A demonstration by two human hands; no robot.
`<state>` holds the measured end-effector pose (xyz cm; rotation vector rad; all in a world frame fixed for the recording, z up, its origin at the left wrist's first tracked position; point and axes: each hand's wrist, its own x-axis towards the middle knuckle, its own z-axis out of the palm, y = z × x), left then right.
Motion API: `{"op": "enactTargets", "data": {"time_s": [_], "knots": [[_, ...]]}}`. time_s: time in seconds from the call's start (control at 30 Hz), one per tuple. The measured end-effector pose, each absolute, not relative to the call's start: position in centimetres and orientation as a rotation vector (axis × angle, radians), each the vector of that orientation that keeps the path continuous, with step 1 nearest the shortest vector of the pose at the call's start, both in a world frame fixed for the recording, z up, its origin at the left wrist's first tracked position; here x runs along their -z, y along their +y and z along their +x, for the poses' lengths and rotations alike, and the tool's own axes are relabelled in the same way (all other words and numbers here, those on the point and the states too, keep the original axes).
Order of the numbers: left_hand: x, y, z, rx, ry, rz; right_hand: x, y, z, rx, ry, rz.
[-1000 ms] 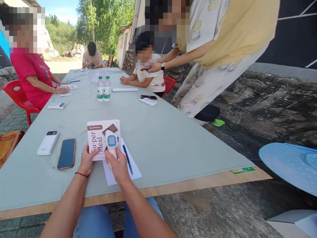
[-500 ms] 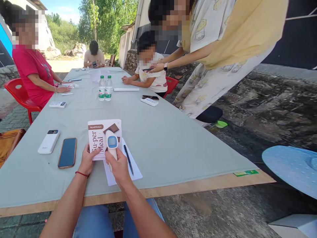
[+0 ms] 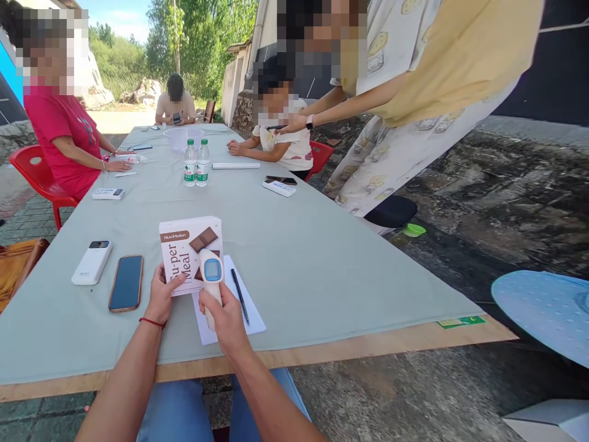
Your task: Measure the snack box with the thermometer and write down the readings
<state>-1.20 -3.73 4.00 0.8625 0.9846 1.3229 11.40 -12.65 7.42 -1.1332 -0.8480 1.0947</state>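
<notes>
My left hand point(image 3: 164, 293) grips the lower left of a white and brown box point(image 3: 177, 248) printed "Su-per Meal" with chocolate pictures, holding it upright above the table. Wrapped round the handle of a white infrared thermometer point(image 3: 212, 288) is my right hand point(image 3: 225, 316). The thermometer's blue-framed screen faces me, and its head overlaps the box's lower right in this view; whether they touch I cannot tell. Beneath both hands lies a white paper sheet point(image 3: 255, 324) with a black pen point(image 3: 240, 296) on it.
Left of my hands are a phone point(image 3: 126, 283) and a white power bank point(image 3: 92, 263). Farther off on the cloth-covered table point(image 3: 331, 288) stand two water bottles point(image 3: 196, 164) and a plastic basin point(image 3: 177, 139). Several people are around it; one leans in at the right.
The thermometer has moved slightly right and down, uncovering more of the box's front. The box has shifted a little left and up. Both hands keep their grip.
</notes>
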Motion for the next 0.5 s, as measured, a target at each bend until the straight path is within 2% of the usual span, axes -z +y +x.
{"op": "enactTargets", "data": {"time_s": [0.5], "knots": [[-3.0, -2.6, -1.8, -1.436, 0.974, 0.829, -9.0, -16.0, 12.3, -1.056, -0.929, -1.192]]}}
